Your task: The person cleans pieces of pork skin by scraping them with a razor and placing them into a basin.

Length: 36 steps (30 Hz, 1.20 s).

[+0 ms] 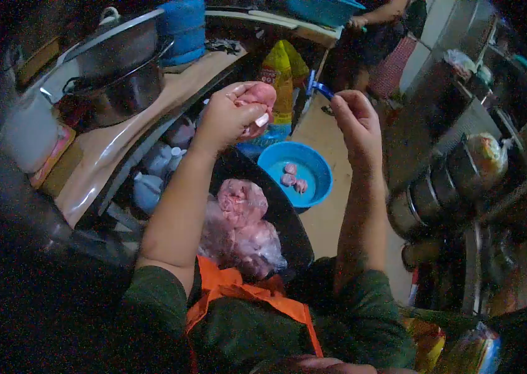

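Observation:
My left hand (229,118) is closed around a pink piece of raw meat (260,95), raised in front of me. A small white patch shows at the thumb tip; I cannot make out what it is. In my right hand (357,121), pinched between thumb and fingers, is a blue disposable razor (321,88), its head pointing left and apart from the meat. Below and between the hands stands a blue basin (323,165) with several small pink pieces (289,177) in it. Nearer my lap, clear plastic bags of pink meat (245,209) rest on a dark surface.
A yellow-topped bottle (282,81) stands beyond the basin. Large metal pots (120,87) and a blue container (182,31) are on the left counter (101,140). Stacked metal containers (441,193) line the right. Another person's hand (357,23) shows at the back.

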{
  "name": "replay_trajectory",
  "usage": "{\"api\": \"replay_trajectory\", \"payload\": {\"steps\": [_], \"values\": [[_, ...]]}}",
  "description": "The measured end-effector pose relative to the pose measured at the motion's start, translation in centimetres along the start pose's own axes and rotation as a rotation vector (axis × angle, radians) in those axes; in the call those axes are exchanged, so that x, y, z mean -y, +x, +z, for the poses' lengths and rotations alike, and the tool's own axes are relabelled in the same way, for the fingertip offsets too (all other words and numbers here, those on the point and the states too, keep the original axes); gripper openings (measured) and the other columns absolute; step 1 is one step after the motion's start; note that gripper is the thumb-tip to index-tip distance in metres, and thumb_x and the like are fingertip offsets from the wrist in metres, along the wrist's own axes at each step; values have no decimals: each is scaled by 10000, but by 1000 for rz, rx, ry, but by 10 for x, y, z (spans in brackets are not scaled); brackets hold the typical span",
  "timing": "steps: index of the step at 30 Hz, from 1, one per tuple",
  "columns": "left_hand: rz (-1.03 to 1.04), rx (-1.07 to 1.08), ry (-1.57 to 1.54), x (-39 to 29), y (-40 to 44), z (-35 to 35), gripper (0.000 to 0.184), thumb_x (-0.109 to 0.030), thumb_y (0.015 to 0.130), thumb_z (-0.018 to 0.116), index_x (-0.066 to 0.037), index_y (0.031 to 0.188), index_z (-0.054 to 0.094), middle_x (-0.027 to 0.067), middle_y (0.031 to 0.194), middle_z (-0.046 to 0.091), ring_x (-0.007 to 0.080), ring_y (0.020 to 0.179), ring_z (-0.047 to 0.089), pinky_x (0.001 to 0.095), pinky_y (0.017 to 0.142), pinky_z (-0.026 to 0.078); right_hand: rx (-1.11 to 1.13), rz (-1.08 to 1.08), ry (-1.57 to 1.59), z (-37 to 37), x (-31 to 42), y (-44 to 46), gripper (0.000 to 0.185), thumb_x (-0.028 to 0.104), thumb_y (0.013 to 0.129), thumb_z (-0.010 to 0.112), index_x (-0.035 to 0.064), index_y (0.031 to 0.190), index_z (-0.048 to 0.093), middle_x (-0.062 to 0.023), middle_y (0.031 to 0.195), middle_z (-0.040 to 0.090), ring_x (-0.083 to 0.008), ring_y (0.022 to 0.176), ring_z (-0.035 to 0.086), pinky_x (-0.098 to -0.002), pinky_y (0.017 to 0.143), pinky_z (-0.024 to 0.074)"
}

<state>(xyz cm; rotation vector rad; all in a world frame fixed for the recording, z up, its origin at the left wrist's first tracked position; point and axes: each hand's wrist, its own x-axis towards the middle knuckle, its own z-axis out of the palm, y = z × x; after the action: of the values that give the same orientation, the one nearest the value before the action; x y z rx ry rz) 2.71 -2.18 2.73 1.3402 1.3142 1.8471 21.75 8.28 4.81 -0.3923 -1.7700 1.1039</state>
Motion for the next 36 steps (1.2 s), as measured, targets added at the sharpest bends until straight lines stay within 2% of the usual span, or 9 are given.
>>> {"api": "replay_trajectory", "payload": {"steps": [1,4,10,16,21,25,31,33,36], "values": [[66,-44,209,-2,-2,3,300,-18,669,584,6,967,563,83,843,599,98,716,580,225,605,467,-12,10,4,-1,-2,-1,158,143,806,541,16,900,550,-10,732,534,-75,625,460,-195,562,357],[-57,34,171,0,-3,11,370,-31,692,609,-13,1052,530,70,828,615,112,600,582,220,494,458,-34,-75,-6,-1,-5,-2,175,179,776,628,24,833,570,12,735,544,-51,660,464,-189,584,369],[45,26,198,0,-8,20,358,-39,657,580,17,1010,570,88,816,624,104,703,593,221,610,478,158,-73,-141,0,-17,-1,176,155,730,673,15,772,575,-1,697,554,-60,652,480,-204,568,381],[258,-66,305,11,-2,11,354,-97,665,614,30,993,579,106,826,633,102,689,598,229,593,476,42,-1,-202,-13,-13,5,211,228,749,652,36,772,569,27,666,510,-44,609,423,-191,514,308],[18,5,315,1,-11,14,311,-107,684,613,34,960,585,88,751,633,104,637,594,231,547,469,-15,62,-87,-10,-10,2,207,243,777,618,43,798,568,42,667,480,-42,602,393,-188,517,288],[39,61,185,-1,-13,14,306,-89,679,602,35,958,584,75,736,624,107,623,593,217,535,465,17,-94,-107,-6,-14,2,215,232,767,633,33,827,578,27,697,524,-40,628,429,-180,541,315],[243,9,438,10,-7,14,342,-59,667,589,39,995,576,125,812,634,135,662,618,238,589,490,97,-168,-197,-4,-24,3,246,237,722,679,10,762,593,-32,691,592,-88,630,527,-229,568,417],[345,-14,204,11,-5,13,331,-56,663,595,42,979,586,154,838,633,143,709,625,250,623,496,167,-13,-403,-13,-28,5,193,193,735,669,22,770,587,19,667,538,-40,611,456,-189,505,340],[283,-52,337,8,-6,10,328,-50,651,605,36,968,593,162,855,628,145,727,624,247,645,495,82,-36,-256,-14,-20,2,197,212,731,672,33,757,594,21,641,526,-37,580,430,-189,485,318]]}}
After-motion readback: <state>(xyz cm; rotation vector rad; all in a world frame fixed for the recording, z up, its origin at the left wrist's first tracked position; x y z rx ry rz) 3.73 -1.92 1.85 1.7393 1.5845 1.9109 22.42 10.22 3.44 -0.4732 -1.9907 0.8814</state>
